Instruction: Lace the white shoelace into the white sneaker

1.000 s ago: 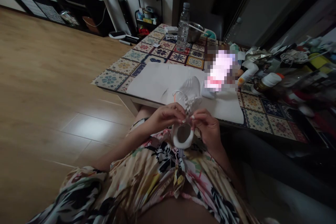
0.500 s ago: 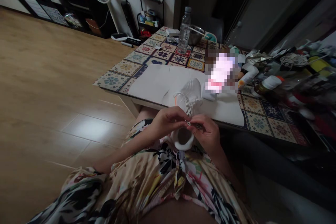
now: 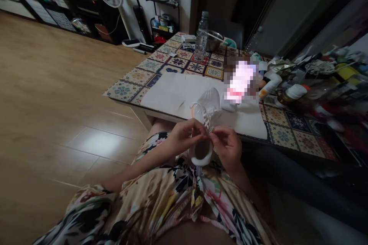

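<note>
A white sneaker (image 3: 209,101) rests with its toe over the table edge and its heel toward my lap. Its opening faces me. White shoelaces (image 3: 207,119) cross its tongue and run up between my hands. My left hand (image 3: 186,134) is pinched at the lace from the left side, fingertips over the top of the shoe's opening. From the right, my right hand (image 3: 227,143) pinches the lace too, its fingertips almost touching the left ones. The lace ends are partly hidden by my fingers.
White paper (image 3: 166,88) lies under the shoe's toe on the patterned table (image 3: 123,88). A blurred-out lit screen (image 3: 240,82) stands beyond the shoe. Further back are a plastic bottle (image 3: 201,38) and a metal bowl (image 3: 214,42). Bottles and clutter (image 3: 293,93) crowd the right side.
Both hands stay at the laces, with fingertips shifted slightly and a lace loop now showing between them. The shoe has barely moved; the view has tilted a little.
</note>
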Action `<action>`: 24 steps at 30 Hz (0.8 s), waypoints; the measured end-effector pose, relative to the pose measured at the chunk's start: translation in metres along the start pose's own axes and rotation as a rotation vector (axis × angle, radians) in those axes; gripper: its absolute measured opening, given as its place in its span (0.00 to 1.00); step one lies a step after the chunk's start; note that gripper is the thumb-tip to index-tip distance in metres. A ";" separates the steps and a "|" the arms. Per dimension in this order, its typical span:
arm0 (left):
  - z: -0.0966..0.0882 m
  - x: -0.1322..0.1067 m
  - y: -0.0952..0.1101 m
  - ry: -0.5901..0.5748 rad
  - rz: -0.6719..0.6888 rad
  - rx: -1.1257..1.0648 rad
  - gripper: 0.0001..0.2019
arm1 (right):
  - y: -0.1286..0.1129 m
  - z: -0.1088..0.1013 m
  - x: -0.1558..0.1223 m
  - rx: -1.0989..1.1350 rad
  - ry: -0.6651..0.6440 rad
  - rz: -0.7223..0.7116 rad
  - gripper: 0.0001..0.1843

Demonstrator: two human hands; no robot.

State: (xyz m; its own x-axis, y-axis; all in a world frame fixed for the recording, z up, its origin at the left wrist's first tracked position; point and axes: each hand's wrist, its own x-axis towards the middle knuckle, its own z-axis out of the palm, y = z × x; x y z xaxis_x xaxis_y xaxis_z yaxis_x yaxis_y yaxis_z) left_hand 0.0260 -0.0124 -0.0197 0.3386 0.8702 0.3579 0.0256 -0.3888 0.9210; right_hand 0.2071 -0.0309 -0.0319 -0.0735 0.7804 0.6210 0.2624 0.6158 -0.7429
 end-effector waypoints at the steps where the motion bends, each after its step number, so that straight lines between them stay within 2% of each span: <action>1: 0.000 0.000 0.000 0.014 -0.010 0.004 0.08 | -0.002 -0.002 0.003 -0.054 -0.048 -0.047 0.07; 3: 0.000 0.000 0.001 0.032 -0.013 0.007 0.08 | -0.004 -0.005 0.008 -0.157 -0.140 -0.131 0.09; 5: -0.001 0.000 0.002 0.035 0.021 0.029 0.08 | -0.006 -0.008 0.011 -0.226 -0.177 -0.186 0.10; 9: -0.004 0.001 0.004 0.032 0.143 0.106 0.05 | -0.004 -0.010 0.013 -0.274 -0.161 -0.234 0.07; 12: -0.005 0.001 0.005 0.047 0.174 0.122 0.05 | -0.003 -0.009 0.013 -0.238 -0.153 -0.199 0.04; 18: -0.002 0.001 0.008 0.036 -0.014 0.070 0.09 | -0.003 -0.008 0.010 -0.004 -0.246 0.059 0.03; 20: -0.001 0.001 0.009 0.030 -0.080 0.006 0.09 | -0.003 -0.008 0.009 -0.002 -0.259 0.043 0.02; 24: 0.002 0.000 0.009 0.041 -0.199 -0.109 0.08 | -0.002 -0.008 0.010 -0.166 -0.254 -0.110 0.07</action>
State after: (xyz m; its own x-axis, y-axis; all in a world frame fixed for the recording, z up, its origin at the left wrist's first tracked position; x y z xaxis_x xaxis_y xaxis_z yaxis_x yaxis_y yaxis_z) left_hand 0.0282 -0.0161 -0.0118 0.2983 0.9390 0.1711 -0.0147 -0.1747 0.9845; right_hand 0.2134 -0.0253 -0.0219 -0.3430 0.7247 0.5976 0.3910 0.6886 -0.6107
